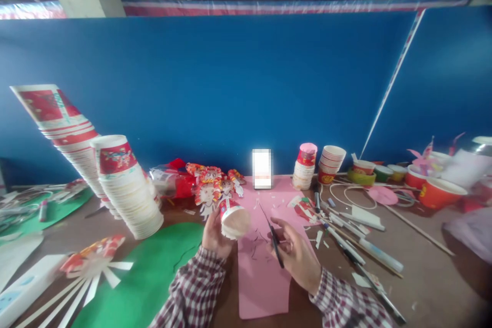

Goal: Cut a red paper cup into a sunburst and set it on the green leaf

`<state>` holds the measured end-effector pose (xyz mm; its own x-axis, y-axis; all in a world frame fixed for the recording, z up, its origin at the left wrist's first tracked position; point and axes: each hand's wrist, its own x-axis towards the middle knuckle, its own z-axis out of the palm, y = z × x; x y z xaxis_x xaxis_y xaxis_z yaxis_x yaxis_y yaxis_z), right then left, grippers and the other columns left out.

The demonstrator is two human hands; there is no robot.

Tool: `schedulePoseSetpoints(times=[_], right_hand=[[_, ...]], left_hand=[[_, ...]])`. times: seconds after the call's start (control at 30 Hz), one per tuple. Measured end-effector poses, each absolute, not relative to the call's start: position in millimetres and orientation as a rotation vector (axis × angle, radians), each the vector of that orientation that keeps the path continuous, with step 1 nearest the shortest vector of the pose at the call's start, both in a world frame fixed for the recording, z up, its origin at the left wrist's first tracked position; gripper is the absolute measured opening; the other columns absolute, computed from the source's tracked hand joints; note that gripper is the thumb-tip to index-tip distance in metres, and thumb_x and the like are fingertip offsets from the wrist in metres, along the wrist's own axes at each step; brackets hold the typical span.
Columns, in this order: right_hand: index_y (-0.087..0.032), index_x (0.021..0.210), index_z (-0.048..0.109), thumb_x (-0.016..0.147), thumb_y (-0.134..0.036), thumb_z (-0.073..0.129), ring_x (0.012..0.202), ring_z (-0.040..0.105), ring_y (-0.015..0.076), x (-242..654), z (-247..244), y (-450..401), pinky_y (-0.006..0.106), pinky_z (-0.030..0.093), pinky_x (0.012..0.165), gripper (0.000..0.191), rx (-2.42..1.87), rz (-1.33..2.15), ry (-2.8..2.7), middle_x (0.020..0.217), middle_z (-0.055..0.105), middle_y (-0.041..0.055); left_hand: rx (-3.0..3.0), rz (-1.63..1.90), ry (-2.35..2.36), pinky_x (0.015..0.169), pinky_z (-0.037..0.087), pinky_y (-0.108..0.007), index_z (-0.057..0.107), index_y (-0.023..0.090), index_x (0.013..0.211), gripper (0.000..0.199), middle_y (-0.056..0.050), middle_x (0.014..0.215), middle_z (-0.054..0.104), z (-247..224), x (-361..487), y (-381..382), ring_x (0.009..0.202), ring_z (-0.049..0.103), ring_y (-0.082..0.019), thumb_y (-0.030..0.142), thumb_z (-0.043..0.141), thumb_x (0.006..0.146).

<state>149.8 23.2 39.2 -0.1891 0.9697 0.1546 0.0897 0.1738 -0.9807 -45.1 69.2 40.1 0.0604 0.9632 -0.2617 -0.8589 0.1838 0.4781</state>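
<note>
My left hand (217, 236) is closed around a red and white paper cup (232, 221), tilted so that its pale round end faces right and its edge looks cut or ragged. Fingers of my right hand (295, 251) wrap the black handle of a pair of scissors (274, 236). The thin blade points up and left, apart from the cup. Beneath both hands lies a sheet of pink paper (265, 287) strewn with dark and white scraps. Several cut-out paper figures (211, 184) with red and yellow trim stand just beyond my left hand.
Tall stacks of paper cups (126, 189) lean at left beside green paper (154, 271) and a strip-cut cup (96, 261). Shorter cup stacks (331, 164) stand behind, right of centre. Pens and markers (380, 253) litter the right side, near an orange bowl (442, 193). A blue partition (230, 87) closes the back.
</note>
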Motion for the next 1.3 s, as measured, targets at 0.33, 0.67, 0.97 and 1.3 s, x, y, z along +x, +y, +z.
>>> schedulePoseSetpoints(times=[0.33,0.67,0.97,1.3], right_hand=[[-0.019,0.059,0.039,0.076,-0.035,0.057,0.048,0.047,0.0097,151,28,24,0.018,0.036,0.042,0.030,-1.240,1.051,-1.569,0.054,0.047,-0.0038],[-0.019,0.070,0.042,0.077,-0.027,0.058,0.055,0.046,0.0092,148,28,25,0.020,0.040,0.050,0.019,-1.048,1.213,-1.524,0.061,0.046,-0.0053],[-0.019,0.096,0.045,0.072,-0.029,0.065,0.053,0.045,0.0085,141,31,18,0.018,0.038,0.047,0.033,-1.067,1.402,-1.397,0.060,0.050,-0.0061],[-0.018,0.095,0.051,0.068,-0.028,0.069,0.055,0.048,0.0083,138,27,13,0.018,0.040,0.049,0.033,-0.989,1.494,-1.357,0.065,0.055,-0.0032]], left_hand=[[0.134,1.421,0.617,0.065,0.051,-0.031,0.063,0.015,0.088,0.020,-0.005,0.073,0.069,46,-43,67,0.069,0.065,-0.018,0.028,0.048,0.082],[0.191,1.408,0.563,0.074,0.051,-0.036,0.062,0.014,0.094,0.024,-0.008,0.082,0.069,38,-43,69,0.078,0.065,-0.021,0.031,0.050,0.082],[0.198,1.433,0.564,0.074,0.051,-0.036,0.061,0.014,0.097,0.024,-0.008,0.085,0.069,37,-42,70,0.079,0.065,-0.020,0.030,0.051,0.081],[0.174,1.373,0.569,0.073,0.051,-0.035,0.060,0.011,0.098,0.029,-0.012,0.085,0.068,37,-43,70,0.079,0.065,-0.021,0.032,0.050,0.082]])
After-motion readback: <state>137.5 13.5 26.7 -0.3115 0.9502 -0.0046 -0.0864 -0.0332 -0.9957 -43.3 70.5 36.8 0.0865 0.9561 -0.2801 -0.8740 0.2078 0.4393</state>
